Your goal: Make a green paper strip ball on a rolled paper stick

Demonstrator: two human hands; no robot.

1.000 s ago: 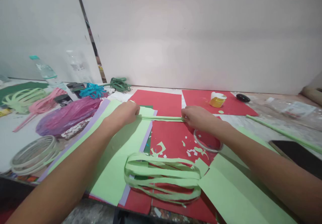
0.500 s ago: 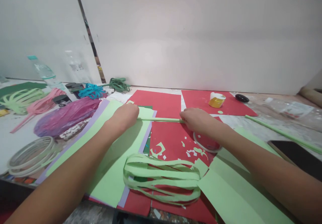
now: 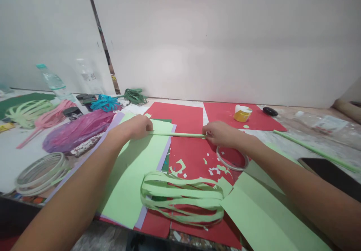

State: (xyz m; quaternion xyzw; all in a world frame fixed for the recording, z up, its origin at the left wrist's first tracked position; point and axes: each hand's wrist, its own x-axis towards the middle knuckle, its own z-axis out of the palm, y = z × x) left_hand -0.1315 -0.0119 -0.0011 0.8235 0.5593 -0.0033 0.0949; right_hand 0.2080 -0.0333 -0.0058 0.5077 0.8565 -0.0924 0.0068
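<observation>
A green paper stick [image 3: 176, 134] lies crosswise at the centre of the clock, between the two hands. The left hand [image 3: 138, 127], at 9 o'clock, has its fingers closed around one end; the right hand [image 3: 220, 133], at 3 o'clock, pinches the other end. I cannot tell if the stick touches the paper below or is slightly lifted.

In my judgement, the stick is very light, quite stiff along its length, but easy to crush or crease at the middle. Its paper surface should not be slippery. A gentle hold near both ends seems the best.

Toward 6 o'clock lies a looped bundle of green strips [image 3: 186, 194], and toward 4 o'clock a pale ring [image 3: 235, 169], near the right forearm. Small scraps [image 3: 180, 165] are scattered on the red paper [image 3: 188, 151] between; these could get in the way. A jar [image 3: 241, 114] stands toward 2 o'clock, well apart.
</observation>
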